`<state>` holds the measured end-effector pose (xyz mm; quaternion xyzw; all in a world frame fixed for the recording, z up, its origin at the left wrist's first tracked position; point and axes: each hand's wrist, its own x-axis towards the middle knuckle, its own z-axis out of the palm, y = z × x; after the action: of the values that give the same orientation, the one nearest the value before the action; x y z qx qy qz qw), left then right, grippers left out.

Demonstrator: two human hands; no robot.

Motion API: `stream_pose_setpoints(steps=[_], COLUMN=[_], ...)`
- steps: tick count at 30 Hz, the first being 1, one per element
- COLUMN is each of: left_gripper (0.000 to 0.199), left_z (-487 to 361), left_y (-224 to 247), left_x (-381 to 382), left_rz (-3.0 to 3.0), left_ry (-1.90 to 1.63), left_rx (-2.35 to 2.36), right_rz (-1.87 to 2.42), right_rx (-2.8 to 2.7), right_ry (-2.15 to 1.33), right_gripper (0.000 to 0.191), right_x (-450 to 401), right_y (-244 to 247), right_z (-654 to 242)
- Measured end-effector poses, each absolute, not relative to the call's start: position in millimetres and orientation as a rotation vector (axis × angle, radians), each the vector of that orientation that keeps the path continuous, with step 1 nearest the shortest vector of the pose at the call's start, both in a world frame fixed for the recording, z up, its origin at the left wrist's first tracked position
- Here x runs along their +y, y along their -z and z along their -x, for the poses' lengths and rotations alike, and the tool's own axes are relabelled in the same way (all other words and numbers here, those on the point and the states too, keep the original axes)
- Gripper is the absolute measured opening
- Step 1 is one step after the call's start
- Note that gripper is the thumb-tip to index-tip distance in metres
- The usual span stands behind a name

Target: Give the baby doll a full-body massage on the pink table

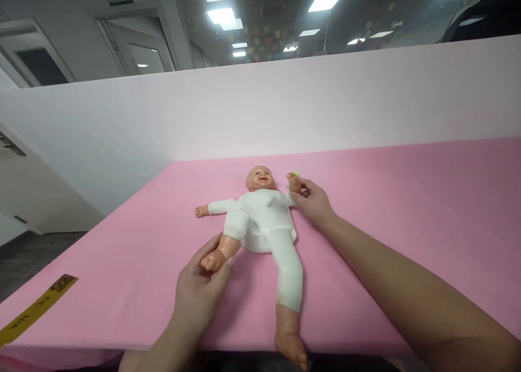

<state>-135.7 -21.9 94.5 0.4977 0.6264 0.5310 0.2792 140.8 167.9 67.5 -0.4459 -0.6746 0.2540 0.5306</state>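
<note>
A baby doll point(260, 215) with a white cloth body and plastic head, hands and feet lies face up on the pink-covered table point(386, 209). My left hand point(201, 280) is closed around the doll's foot at the left, and that leg is bent and raised. With my right hand point(313, 201) I grip the doll's arm near its wrist, at the right of its chest; that arm points upward. The doll's other arm stretches out to the left on the cloth. Its other leg lies straight, with the foot reaching over the table's front edge.
A yellow label strip point(38, 307) lies at the table's left front. Behind the table runs a low white partition point(285, 106). A small green thing point(296, 174) shows behind the doll's raised hand. At the far left is a white door point(36, 182).
</note>
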Motion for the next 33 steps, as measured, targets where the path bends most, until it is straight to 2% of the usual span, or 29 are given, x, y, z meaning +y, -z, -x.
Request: stream_pose_setpoints(steps=[6,12,16,24,28,33], left_gripper=[0.067,0.060,0.055,0.060,0.064,0.073], left_z=[150.4,160.1,157.9,169.0,168.0,160.1], left_y=[-81.9,-78.6,-69.0,-72.5,-83.8,-75.6], left_x=[-76.2,-102.9,-106.8,-97.5,-93.2,-75.5], left_rz=[-1.386,-1.522,-1.528,-1.540,-1.422,-1.321], left_ry=[-1.379,-1.270,-1.283,-1.172,-1.115,-1.298], left_rx=[1.816,1.900,1.968,1.873,1.879,1.803], right_rz=[1.246,1.422,1.455,1.320,1.142,0.958], right_rx=[-1.071,-0.967,-0.955,-0.914,-1.067,-1.251], right_ry=[-0.915,-1.143,-1.135,-1.041,-0.976,-0.814], right_gripper=[0.051,0.031,0.032,0.061,0.064,0.060], right_x=[215.0,235.6,239.0,228.3,215.8,193.8], right_y=[-48.1,-35.0,-32.7,-38.5,-55.0,-75.3], right_z=[-188.2,-217.6,-220.9,-210.3,-198.1,-170.1])
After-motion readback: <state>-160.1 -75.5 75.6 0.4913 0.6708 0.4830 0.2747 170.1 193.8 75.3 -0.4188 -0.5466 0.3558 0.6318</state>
